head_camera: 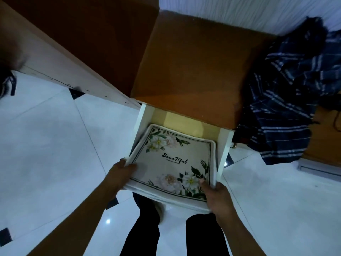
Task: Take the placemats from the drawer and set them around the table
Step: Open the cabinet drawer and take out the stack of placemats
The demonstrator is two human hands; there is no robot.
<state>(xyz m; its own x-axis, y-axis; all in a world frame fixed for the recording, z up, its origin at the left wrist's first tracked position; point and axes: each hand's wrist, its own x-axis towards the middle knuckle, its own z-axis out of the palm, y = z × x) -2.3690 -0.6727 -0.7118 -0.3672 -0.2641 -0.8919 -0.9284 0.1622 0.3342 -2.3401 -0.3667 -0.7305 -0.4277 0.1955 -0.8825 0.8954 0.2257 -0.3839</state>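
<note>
Placemats [173,161], a stack of cream fabric rectangles with a dark border, printed flowers and the word "Beautiful", in the pulled-out white drawer [141,126] of a brown wooden desk [193,71].

Left hand [123,174]: grips the stack's left edge, thumb on top, fingers tucked under. Right hand [215,196]: grips the near right corner, thumb pressed on the printed white flower. Stack sits tilted, its near edge at the drawer front; lifted or resting, I cannot tell. Bare yellowish drawer bottom shows behind the stack. Crumpled dark blue plaid cloth [287,100]: heaped on the desk's right side, hanging over its edge. Glossy white tiled floor [55,145] with small dark corner insets. Person's legs in dark trousers [203,237] stand right before the drawer.
</note>
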